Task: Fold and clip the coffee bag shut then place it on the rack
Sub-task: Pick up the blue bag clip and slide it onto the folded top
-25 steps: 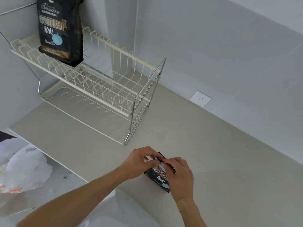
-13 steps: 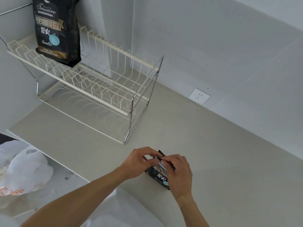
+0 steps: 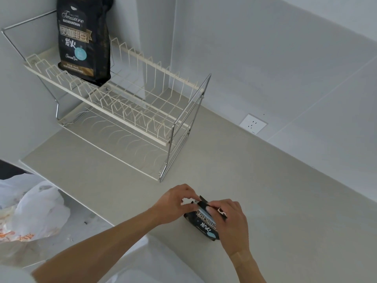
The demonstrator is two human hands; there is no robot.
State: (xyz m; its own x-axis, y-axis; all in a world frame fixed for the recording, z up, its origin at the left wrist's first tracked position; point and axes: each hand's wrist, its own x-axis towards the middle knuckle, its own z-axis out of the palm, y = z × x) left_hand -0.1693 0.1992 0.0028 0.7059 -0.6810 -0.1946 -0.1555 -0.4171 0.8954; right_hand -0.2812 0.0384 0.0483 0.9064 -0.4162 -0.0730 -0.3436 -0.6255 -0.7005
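Hands — left hand (image 3: pixel 173 203), right hand (image 3: pixel 231 221) — pinch coffee bag (image 3: pixel 204 223) top on counter (image 3: pixel 265 201).

A coffee bag (image 3: pixel 204 224) is held on the counter (image 3: pixel 265 190) between both hands. A rack (image 3: pixel 130 111) is set at ten o'clock, with another bag (image 3: pixel 82 41) on its upper tier; a wall socket (image 3: pixel 253 123) is seen at one o'clock.

black coffee bag (image 3: pixel 206 225) upright on counter, top folded; rack (image 3: pixel 126 111) behind.
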